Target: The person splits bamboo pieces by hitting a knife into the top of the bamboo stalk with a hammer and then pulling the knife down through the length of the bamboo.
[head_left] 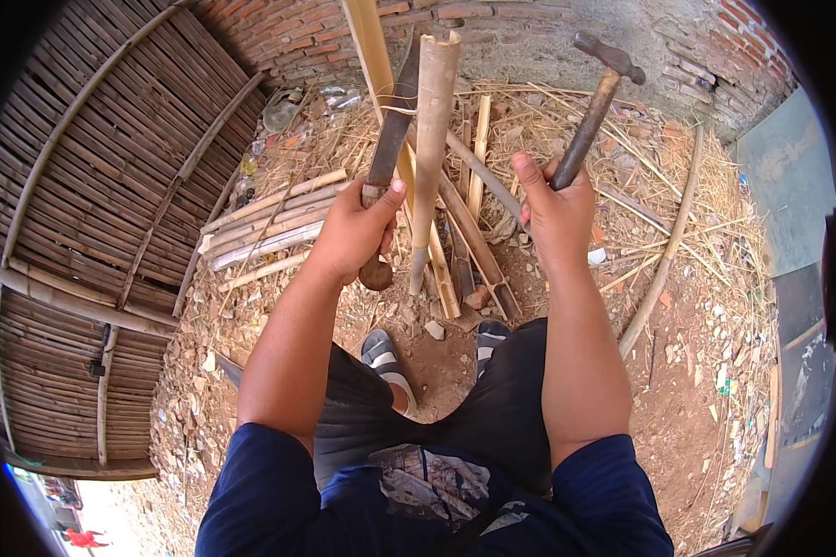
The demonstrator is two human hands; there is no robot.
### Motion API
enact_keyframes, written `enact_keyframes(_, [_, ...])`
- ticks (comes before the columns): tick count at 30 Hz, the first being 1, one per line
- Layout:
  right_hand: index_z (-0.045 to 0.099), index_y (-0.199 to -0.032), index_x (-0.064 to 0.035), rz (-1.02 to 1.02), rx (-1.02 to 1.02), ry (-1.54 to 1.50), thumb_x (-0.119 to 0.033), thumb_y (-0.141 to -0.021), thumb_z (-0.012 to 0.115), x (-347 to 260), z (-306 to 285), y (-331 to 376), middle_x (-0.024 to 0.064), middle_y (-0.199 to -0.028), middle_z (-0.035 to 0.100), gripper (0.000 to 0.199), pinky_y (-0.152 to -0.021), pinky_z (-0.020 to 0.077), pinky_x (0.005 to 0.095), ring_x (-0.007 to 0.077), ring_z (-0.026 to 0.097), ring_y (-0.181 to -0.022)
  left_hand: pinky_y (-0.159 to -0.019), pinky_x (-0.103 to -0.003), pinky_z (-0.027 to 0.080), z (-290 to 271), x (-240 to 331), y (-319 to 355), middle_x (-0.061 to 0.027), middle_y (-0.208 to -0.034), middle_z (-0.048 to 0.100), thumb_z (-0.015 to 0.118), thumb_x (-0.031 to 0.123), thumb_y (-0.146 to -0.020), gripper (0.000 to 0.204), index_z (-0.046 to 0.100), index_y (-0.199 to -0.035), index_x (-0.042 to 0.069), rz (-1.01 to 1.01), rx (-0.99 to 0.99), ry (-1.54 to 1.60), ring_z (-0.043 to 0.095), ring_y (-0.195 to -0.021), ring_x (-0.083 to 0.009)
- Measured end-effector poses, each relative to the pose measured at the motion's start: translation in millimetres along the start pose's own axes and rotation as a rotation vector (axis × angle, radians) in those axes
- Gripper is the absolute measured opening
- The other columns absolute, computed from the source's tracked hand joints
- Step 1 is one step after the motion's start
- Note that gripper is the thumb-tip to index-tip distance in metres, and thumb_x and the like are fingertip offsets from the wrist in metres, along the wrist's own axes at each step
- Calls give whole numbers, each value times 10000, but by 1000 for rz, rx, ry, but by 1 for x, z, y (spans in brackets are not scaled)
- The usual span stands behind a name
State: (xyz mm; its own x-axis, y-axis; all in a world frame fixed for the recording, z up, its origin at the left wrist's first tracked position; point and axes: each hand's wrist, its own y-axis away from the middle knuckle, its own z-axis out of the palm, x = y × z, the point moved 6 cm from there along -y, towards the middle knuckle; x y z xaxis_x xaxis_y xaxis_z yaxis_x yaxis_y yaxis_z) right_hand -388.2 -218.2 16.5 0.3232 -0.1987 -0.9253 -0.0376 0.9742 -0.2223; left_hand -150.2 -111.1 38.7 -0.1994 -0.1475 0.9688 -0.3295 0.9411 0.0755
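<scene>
Currently, both hands are loaded. Landmark: the pale tan, round bamboo culm (434, 130), near upright and ragged at its top, standing in front of the person. Neither hand is wrapped round it; what supports it cannot be told.

Left hand (358, 227), just left of the culm: fingers closed round the brown wooden handle of a long, dark steel knife (392, 139), blade up. The blade runs close alongside the culm; contact cannot be confirmed. Right hand (559, 213), well right of the culm: fingers curled about the dark handle of a steel-headed hammer (585, 125), head raised, thumb extended.

Split, trough-shaped bamboo lengths (478, 237) lie right of the culm's foot; a stack of pale bamboo pieces (269, 218) lies to its left.

Risks (judgement): culm could tip if knocked, being unheld. A glancing hammer swing could hit the left hand. A loose handle grip could let the blade twist toward the striped dark sandals (381, 353) near the culm's foot.
</scene>
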Motion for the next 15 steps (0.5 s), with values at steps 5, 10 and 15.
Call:
enact_keyframes(5, [546, -816, -71, 2, -71, 296, -539, -826, 859, 25, 8, -7, -8, -645, 554, 562, -527, 444, 278, 101, 536, -564, -497, -260, 421, -12, 47, -4, -6, -748, 557, 668, 360, -1024, 324, 559, -1060, 58, 56, 32, 106, 501, -548, -90])
enact_keyframes(10, [518, -796, -85, -95, -135, 485, -507, -856, 845, 17, 25, 1, -24, -640, 510, 537, -526, 428, 276, 93, 498, -565, -508, -243, 420, -42, 104, -18, 3, -751, 560, 666, 395, -1023, 364, 582, -1034, 40, 100, 75, -170, 490, -561, -73])
enact_keyframes(15, [535, -800, -81, -70, -206, 493, -550, -842, 840, 18, 34, 7, -23, -661, 522, 561, -565, 429, 277, 103, 490, -593, -503, -256, 424, -73, 159, -33, 2, -749, 558, 653, 456, -1016, 425, 584, -989, 37, 196, 173, -342, 479, -566, -74])
